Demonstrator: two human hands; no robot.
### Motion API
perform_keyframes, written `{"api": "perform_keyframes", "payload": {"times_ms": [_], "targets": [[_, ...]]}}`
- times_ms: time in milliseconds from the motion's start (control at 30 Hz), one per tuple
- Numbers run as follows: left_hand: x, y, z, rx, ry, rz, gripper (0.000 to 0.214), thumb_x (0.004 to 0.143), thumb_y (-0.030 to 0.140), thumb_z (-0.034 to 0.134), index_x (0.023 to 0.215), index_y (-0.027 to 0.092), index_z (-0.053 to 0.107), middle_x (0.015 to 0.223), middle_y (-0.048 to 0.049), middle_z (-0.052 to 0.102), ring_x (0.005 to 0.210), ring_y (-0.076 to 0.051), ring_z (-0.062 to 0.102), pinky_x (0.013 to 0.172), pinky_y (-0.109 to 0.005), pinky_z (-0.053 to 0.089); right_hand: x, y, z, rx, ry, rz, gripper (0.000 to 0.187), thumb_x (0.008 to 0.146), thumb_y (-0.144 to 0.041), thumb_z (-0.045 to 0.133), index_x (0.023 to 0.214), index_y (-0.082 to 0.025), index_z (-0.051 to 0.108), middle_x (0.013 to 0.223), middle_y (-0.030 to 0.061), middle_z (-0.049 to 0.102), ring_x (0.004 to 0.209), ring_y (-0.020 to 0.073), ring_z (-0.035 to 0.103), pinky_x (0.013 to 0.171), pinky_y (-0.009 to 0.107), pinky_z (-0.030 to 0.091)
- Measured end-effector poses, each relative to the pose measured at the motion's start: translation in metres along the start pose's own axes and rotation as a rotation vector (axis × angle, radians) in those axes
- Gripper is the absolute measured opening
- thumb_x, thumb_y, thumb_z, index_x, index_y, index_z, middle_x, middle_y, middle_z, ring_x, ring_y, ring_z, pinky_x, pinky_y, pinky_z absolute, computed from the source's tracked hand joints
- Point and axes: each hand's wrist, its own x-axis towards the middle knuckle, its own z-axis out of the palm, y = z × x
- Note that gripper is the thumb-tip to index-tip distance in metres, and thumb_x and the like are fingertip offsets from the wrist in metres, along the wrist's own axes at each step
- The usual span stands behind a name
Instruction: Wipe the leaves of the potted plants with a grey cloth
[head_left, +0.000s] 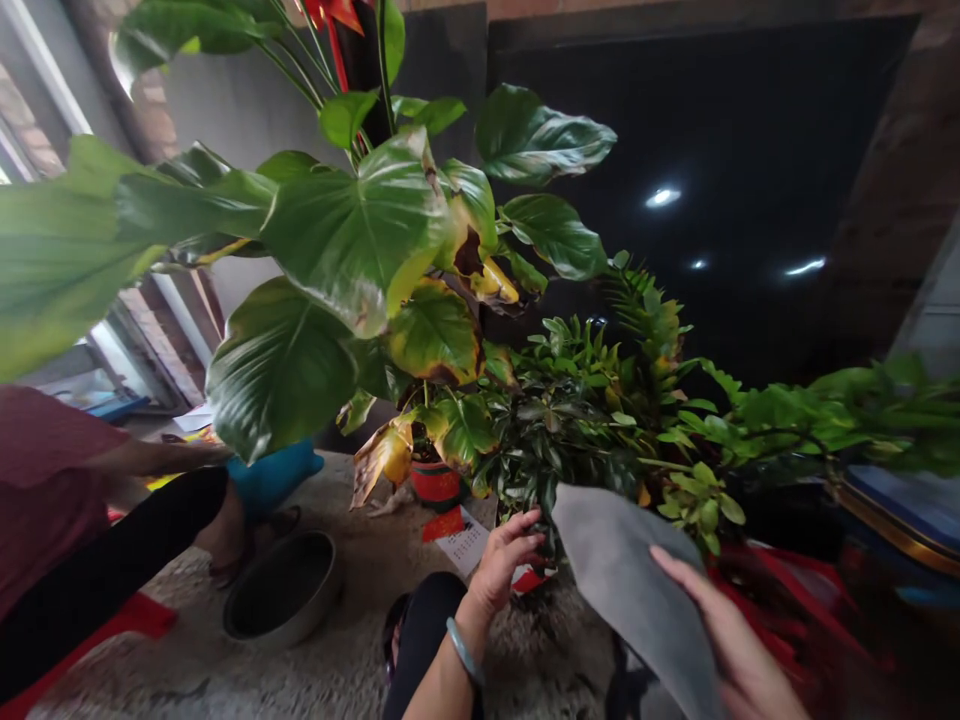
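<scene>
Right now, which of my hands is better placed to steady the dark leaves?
Probably the left hand: it looks free and is close to the dark leaves, while the right hand holds the gray cloth.

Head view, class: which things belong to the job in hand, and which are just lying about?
Likely in the job:
flat grey cloth, in the right hand
dark-green small-leaved plant, near the left hand

Apparently just lying about:
round grey basin
white printed paper sheet

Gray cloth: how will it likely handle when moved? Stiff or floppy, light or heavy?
The cloth is probably floppy, given its soft creases and curved edges. Likely light: the right hand alone seems to hold it. Unlikely to roll, since it looks thin and sheet-like.
</scene>
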Motion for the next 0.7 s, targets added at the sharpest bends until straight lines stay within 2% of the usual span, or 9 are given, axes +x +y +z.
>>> {"api": "perform_keyframes", "payload": {"times_ms": [67,167,267,333,400,467,533,600,700], "targets": [[0.001,-0.001,0.000,-0.005,0.017,0.000,0.051,0.045,0.032,0.087,0.093,0.016,0.079,0.109,-0.0131,0.069,0.089,-0.024,0.062,0.067,-0.029,0.047,-0.003,-0.024,0.006,0.046,0.004,-0.017,0.040,0.057,-0.036,0.081,0.096,-0.027,0.072,0.091,0.0089,0.079,0.102,0.0373,0.071,0.077,0.046,0.062],[0.002,-0.003,0.002,-0.022,0.034,0.000,0.045,0.044,0.032,0.086,0.086,0.016,0.081,0.108,-0.0130,0.069,0.085,-0.022,0.062,0.063,-0.027,0.047,0.012,-0.059,0.047,0.202,0.044,-0.157,0.035,0.060,-0.028,0.076,0.094,-0.024,0.070,0.082,0.0033,0.079,0.090,0.0311,0.074,0.078,0.043,0.062],[0.002,-0.004,0.003,-0.030,0.060,-0.003,0.042,0.042,0.031,0.087,0.081,0.016,0.081,0.097,-0.0116,0.071,0.079,-0.020,0.062,0.061,-0.027,0.046,0.033,-0.056,0.082,0.301,0.065,-0.110,0.019,0.063,-0.019,0.070,0.082,-0.022,0.068,0.063,0.0007,0.074,0.085,0.0284,0.075,0.079,0.042,0.062],[0.001,-0.003,0.002,-0.039,0.065,-0.009,0.040,0.042,0.029,0.087,0.080,0.016,0.081,0.086,-0.0100,0.072,0.076,-0.020,0.062,0.062,-0.027,0.046,0.037,-0.034,0.080,0.222,0.067,0.051,0.014,0.064,-0.017,0.069,0.077,-0.021,0.067,0.057,0.0020,0.072,0.085,0.0296,0.075,0.079,0.042,0.062],[0.000,0.000,-0.001,-0.053,0.057,-0.018,0.038,0.044,0.027,0.087,0.080,0.016,0.080,0.075,-0.0087,0.072,0.074,-0.020,0.063,0.063,-0.028,0.046,0.028,-0.011,0.060,0.115,0.073,0.155,0.013,0.064,-0.021,0.072,0.076,-0.020,0.069,0.061,0.0049,0.074,0.087,0.0318,0.075,0.079,0.042,0.062],[0.000,0.003,-0.004,-0.076,0.054,-0.011,0.033,0.045,0.027,0.085,0.075,0.015,0.080,0.074,-0.0090,0.072,0.072,-0.021,0.063,0.064,-0.030,0.047,0.011,0.001,0.035,0.043,0.087,0.171,0.019,0.061,-0.029,0.076,0.078,-0.021,0.071,0.067,0.0073,0.077,0.089,0.0340,0.074,0.078,0.043,0.062],[0.002,0.005,-0.008,-0.117,0.103,0.023,0.025,0.045,0.028,0.084,0.065,0.015,0.076,0.086,-0.0104,0.073,0.073,-0.020,0.062,0.062,-0.030,0.047,-0.006,-0.007,0.020,0.020,0.112,0.146,0.028,0.057,-0.036,0.079,0.080,-0.021,0.072,0.071,0.0087,0.077,0.088,0.0357,0.074,0.077,0.045,0.062],[0.005,0.005,-0.012,-0.175,0.218,0.084,0.022,0.044,0.029,0.083,0.056,0.016,0.070,0.099,-0.0090,0.071,0.075,-0.018,0.061,0.060,-0.028,0.047,-0.015,-0.027,0.026,0.054,0.130,0.046,0.034,0.054,-0.037,0.081,0.084,-0.022,0.073,0.075,0.0079,0.078,0.086,0.0355,0.074,0.075,0.045,0.062],[0.013,0.005,-0.019,-0.251,0.365,0.158,0.023,0.046,0.028,0.080,0.065,0.018,0.071,0.093,-0.0052,0.069,0.082,-0.019,0.061,0.063,-0.027,0.046,-0.005,-0.052,0.063,0.180,0.077,-0.183,0.036,0.052,-0.028,0.079,0.087,-0.024,0.072,0.082,0.0027,0.079,0.086,0.0312,0.074,0.076,0.042,0.062]]}}
